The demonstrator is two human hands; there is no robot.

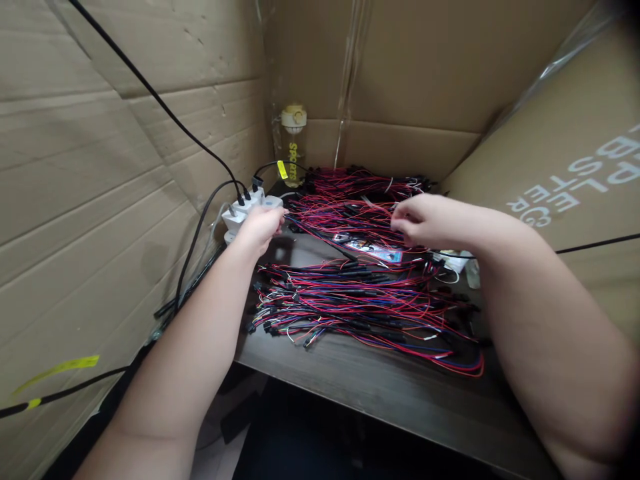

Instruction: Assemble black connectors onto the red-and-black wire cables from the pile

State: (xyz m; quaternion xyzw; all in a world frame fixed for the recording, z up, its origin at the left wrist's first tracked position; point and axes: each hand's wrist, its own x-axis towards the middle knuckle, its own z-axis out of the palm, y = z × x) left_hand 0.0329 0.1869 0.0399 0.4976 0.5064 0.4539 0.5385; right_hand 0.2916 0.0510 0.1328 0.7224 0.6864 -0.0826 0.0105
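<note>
My left hand (261, 227) is closed in a pinch on the end of a thin red and black wire (320, 235) beside the white power strip (243, 208). My right hand (419, 221) hovers over the far pile of wires (360, 200) with fingers curled, pinching the same strand or one near it; I cannot tell which. A second, larger bundle of red, black and blue wires (360, 303) lies nearer to me on the dark table (390, 393).
Cardboard walls (100, 167) enclose the table on the left, back and right. A clear sports bottle (293, 143) stands in the back corner. Black cables (165, 107) run from the power strip up and down the left wall. A small printed card (383, 253) lies between the piles.
</note>
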